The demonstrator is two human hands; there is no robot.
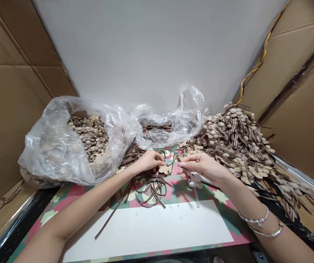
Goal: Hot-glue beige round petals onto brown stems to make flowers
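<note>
My left hand (152, 160) pinches a cream, flower-shaped piece (164, 169) above the middle of the table. Facing it, my right hand (202, 167) grips a short length of brown striped ribbon (186, 168) between thumb and fingers. Under the right hand lies a white glue gun (193, 181), its body partly hidden by the hand. Loose brown ribbons (151, 188) lie tangled below and left of my left hand, with one long strand reaching over a white sheet (151, 226).
At left a clear plastic bag (61, 146) holds many beige flower pieces (91, 137). Another plastic bag (170, 135) with ribbons stands at the back. A heap of flowers with ribbons (236, 142) fills the right side. Cardboard walls (302, 73) flank the table; a yellow twisted cable (263, 54) hangs at right.
</note>
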